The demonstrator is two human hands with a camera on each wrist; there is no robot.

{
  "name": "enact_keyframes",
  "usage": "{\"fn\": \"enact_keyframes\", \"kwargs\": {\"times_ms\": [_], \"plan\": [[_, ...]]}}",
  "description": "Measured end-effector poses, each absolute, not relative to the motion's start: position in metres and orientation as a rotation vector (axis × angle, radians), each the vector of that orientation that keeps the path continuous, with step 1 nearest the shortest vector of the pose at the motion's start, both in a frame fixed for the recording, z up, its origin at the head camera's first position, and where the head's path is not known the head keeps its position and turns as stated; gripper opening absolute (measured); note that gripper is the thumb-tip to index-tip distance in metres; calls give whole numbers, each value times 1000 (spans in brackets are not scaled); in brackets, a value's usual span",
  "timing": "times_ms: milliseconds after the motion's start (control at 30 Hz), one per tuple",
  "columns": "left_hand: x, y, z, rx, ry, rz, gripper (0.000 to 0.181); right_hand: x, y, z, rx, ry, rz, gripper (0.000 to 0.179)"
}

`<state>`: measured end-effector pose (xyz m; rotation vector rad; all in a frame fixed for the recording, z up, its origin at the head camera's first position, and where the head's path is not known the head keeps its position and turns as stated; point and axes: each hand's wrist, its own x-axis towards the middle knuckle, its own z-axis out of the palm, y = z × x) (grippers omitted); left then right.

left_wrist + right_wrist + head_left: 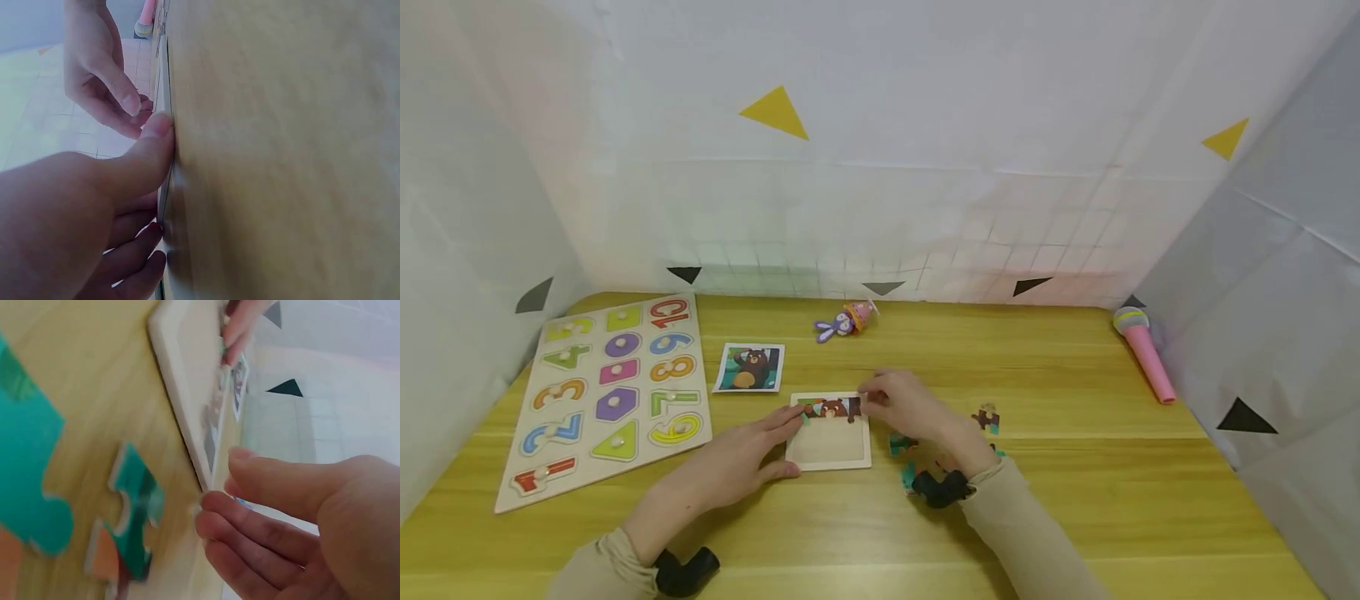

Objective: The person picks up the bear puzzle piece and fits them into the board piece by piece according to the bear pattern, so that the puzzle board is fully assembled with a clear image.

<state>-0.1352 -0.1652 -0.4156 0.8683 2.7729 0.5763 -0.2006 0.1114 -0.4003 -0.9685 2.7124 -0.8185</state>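
Observation:
A small wooden puzzle tray lies on the table, its top row filled with bear-picture pieces. My left hand holds the tray's left side, thumb near the lower corner and fingers at the upper one. At the upper right corner is my right hand. In the right wrist view its fingers are loosely curled, thumb apart, fingertips right by the tray's corner and nothing seen between them. Loose jigsaw pieces in teal, brown and orange lie beside the tray, partly hidden under the right wrist in the head view.
A bear picture card lies behind the tray to the left. Farther left is a wooden number-and-shape board. A small rabbit toy lies at the back, and a pink toy microphone at the far right. White sheeting surrounds the table.

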Motion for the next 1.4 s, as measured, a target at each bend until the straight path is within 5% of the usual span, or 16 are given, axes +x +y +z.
{"fn": "enact_keyframes", "kwargs": {"times_ms": [667,1400], "plan": [[-137,-163,-416,850,2761,569,71,-188,179,-400,-963,2676,-855,19],[-137,-164,-417,820,2752,582,74,-180,181,-413,-1128,2620,-814,23]]}}
